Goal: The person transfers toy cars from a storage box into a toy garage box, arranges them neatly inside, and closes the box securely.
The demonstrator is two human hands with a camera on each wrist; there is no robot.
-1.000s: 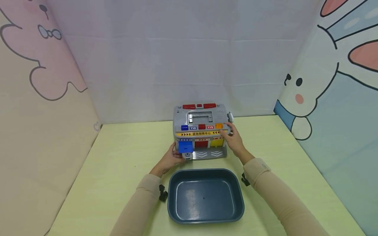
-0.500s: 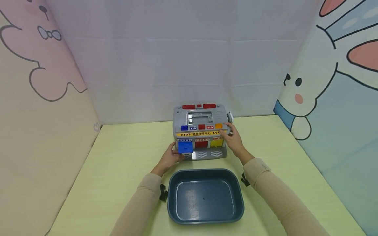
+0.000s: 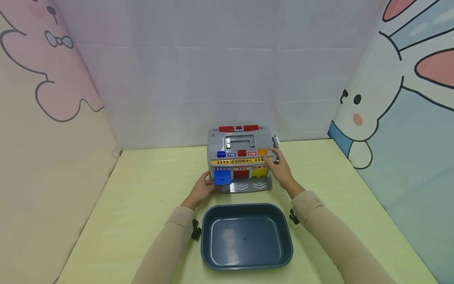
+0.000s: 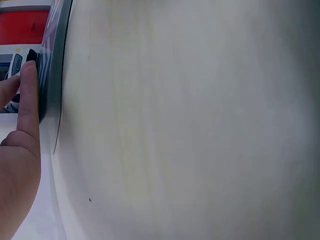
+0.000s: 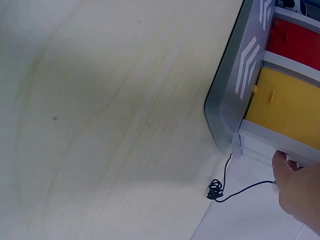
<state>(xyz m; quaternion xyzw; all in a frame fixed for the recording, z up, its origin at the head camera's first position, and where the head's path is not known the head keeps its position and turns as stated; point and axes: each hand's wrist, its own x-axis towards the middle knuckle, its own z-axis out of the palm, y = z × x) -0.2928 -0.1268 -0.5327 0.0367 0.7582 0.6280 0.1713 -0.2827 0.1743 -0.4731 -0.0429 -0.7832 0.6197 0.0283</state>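
Observation:
A grey toy garage (image 3: 260, 139) stands at the back of the table, its blue door (image 3: 222, 178) swung up and outward. Beside that door is my left hand (image 3: 201, 191), thumb reaching over the ramp (image 3: 250, 186). The left wrist view shows its straight thumb pressing the end of a small white-and-black toy car (image 4: 17, 64) at the doorway, another fingertip close by. From the head view the car is hidden beneath the blue door. My right hand (image 3: 281, 171) grips the garage's front right corner, thumb on the front and fingers higher up. The red door (image 5: 295, 42) and yellow door (image 5: 285, 102) are closed.
An empty dark blue tub (image 3: 244, 238) sits in front of the garage, between the forearms. A thin black cord (image 5: 216, 190) lies coiled at the garage's right side. A pale cloth backdrop (image 3: 227, 79) rises right behind the garage.
The toy car has gone from the ramp in under the blue door, with my left thumb following it. My right hand stays on the garage's corner.

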